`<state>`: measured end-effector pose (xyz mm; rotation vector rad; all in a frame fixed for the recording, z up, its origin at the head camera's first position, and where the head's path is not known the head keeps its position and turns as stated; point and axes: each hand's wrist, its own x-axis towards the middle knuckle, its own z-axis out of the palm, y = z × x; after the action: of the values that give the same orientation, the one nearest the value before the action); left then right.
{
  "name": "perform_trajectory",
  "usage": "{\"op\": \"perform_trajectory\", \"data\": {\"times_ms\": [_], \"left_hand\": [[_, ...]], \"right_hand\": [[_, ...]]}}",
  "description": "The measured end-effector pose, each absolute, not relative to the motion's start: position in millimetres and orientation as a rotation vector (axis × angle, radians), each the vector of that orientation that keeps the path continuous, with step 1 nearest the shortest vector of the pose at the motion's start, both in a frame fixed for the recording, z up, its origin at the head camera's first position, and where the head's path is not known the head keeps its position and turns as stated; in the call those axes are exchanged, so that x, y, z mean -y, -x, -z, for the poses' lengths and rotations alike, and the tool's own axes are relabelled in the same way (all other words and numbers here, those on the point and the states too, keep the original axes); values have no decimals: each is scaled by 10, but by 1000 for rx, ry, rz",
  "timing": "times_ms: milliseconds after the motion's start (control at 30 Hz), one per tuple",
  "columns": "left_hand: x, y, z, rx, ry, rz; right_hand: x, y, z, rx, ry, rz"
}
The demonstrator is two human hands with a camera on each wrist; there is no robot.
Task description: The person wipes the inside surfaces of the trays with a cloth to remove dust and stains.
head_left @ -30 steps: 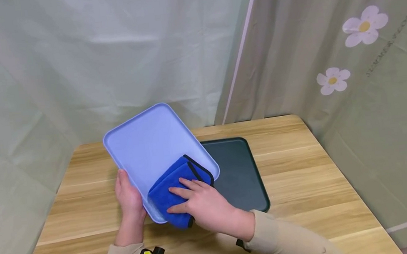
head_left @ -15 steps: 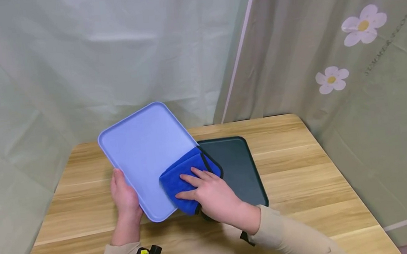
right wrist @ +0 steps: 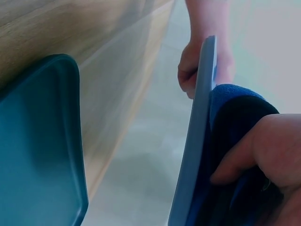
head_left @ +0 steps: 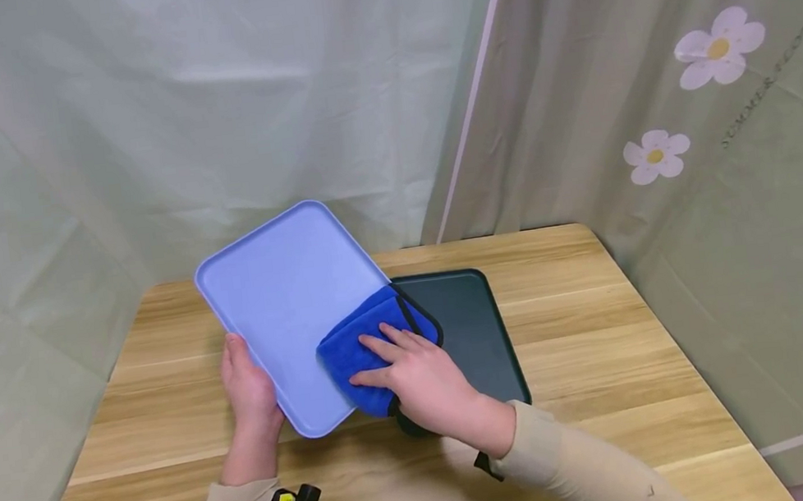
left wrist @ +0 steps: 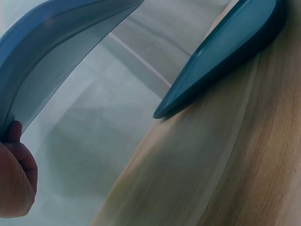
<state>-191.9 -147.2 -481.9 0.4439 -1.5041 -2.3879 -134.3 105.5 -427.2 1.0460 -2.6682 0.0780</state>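
Observation:
A light blue tray (head_left: 279,289) is tilted up above the table, its inner side facing the head camera. My left hand (head_left: 250,393) grips its left edge near the lower corner, with the thumb at the rim. Over the tray's lower right side lies a folded blue cloth (head_left: 354,359) with black trim. Spread fingers of my right hand (head_left: 431,383) press the cloth against the tray. Seen from the right wrist, the blue tray (right wrist: 195,136) stands edge-on, the cloth (right wrist: 235,101) bunched beside it under a finger.
A dark green tray (head_left: 470,333) lies on the wooden table (head_left: 593,361), partly covered by the blue tray and right hand. Pale curtains (head_left: 279,91) hang behind the table, with a flower-printed curtain (head_left: 671,269) on the right.
My right hand has slid the cloth to the right and slightly up across the blue tray, mostly in the first half second. The tray has shifted slightly left in my left hand.

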Motion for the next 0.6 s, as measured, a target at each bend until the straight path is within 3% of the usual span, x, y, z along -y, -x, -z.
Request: {"op": "perform_trajectory", "data": {"times_ms": [600], "left_hand": [[1483, 1908, 4826, 1538, -443, 2371]], "right_hand": [[-1062, 1344, 4206, 2635, -1042, -238]]}}
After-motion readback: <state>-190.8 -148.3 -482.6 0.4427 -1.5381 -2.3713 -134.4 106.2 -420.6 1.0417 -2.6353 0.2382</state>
